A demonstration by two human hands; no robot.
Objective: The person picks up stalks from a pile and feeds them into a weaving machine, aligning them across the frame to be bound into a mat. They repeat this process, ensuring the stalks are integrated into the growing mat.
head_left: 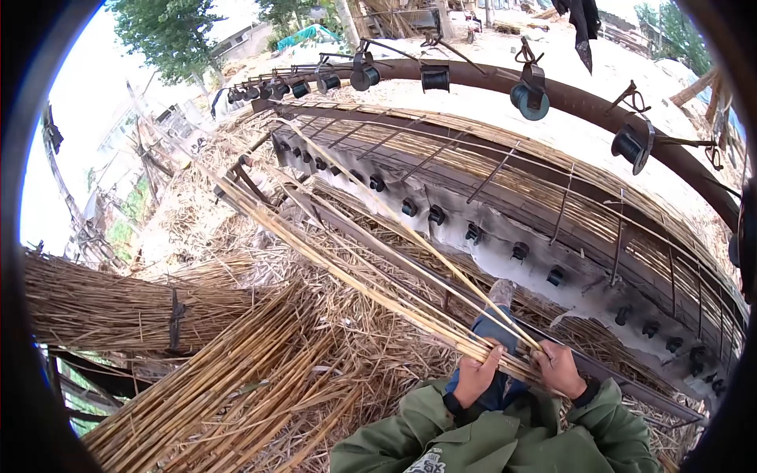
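Long pale reeds (347, 276) run from my hands toward the upper left. My left hand (476, 374) is closed around the reed bundle near its lower end. Just to its right, my right hand (560, 369) is closed on the ends of the same reeds, and one or two of them fan away from the rest. Beyond my hands stands a long metal frame (378, 244) with a row of dark spools (436, 214) along a pale strip. Laid reeds (670, 276) lie lengthwise behind upright metal rods.
A curved metal pipe (473, 76) with hanging wire spools (528, 102) arches over the frame. Loose reeds (229, 370) are piled at the lower left, beside a tied bundle (102, 307). Straw (347, 331) litters the ground. My leg (497, 323) is close to the frame.
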